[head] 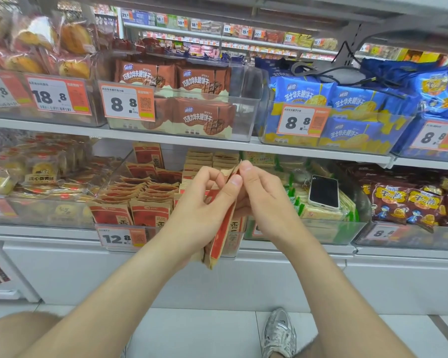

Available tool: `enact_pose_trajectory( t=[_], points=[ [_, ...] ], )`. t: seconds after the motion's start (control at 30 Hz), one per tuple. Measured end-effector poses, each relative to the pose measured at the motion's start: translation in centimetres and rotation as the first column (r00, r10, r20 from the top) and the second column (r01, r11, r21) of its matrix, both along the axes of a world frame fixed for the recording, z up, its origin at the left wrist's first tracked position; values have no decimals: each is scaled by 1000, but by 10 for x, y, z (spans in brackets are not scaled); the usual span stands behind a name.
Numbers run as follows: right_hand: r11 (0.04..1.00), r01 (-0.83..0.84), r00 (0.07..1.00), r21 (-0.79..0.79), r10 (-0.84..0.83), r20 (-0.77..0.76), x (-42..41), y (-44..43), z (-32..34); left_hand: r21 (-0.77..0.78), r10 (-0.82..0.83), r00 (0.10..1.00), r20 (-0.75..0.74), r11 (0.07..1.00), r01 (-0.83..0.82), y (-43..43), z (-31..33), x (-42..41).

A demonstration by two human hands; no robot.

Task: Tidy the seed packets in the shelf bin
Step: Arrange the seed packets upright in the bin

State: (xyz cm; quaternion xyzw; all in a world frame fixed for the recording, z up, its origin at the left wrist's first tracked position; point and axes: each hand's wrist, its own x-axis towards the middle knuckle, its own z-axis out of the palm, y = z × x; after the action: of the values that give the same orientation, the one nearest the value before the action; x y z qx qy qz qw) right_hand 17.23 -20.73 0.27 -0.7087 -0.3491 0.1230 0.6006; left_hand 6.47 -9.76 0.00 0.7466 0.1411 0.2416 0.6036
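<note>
Left hand (202, 202) grips upright red-and-brown paper seed packets (221, 233), right hand (261, 200) pinches their tops, likely squaring them for the clear plastic bin (111, 177) behind.

A phone (323, 192) is lying face up on green packets (295, 200) toward the right of the lower shelf (44, 229). Dark red snack bags (404, 202) are sitting at that shelf's right end. On the upper shelf (62, 125), brown wafer packets (202, 120) are standing in a clear bin at the middle, an 8.8 price tag (127, 103) hanging at its front left corner. Blue wafer packets (352, 99) are filling the next bin rightward, a black cable (370, 79) lying across their tops. Wrapped buns (73, 37) are crowding the left end.
</note>
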Motion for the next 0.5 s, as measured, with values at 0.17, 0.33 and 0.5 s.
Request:
enact_pose_trajectory(
  t=[0.17,0.33,0.5],
  points=[
    [995,90,979,-45,-80,185,2,1,0,-25,-58,996,-69,998,57,4,0,0],
    [995,30,999,92,-33,27,-2,1,2,-218,-124,989,-75,970,105,4,6,-5],
    [981,76,996,177,-82,27,-3,-1,7,-291,-214,977,-17,936,200,10,9,-7]
  ],
)
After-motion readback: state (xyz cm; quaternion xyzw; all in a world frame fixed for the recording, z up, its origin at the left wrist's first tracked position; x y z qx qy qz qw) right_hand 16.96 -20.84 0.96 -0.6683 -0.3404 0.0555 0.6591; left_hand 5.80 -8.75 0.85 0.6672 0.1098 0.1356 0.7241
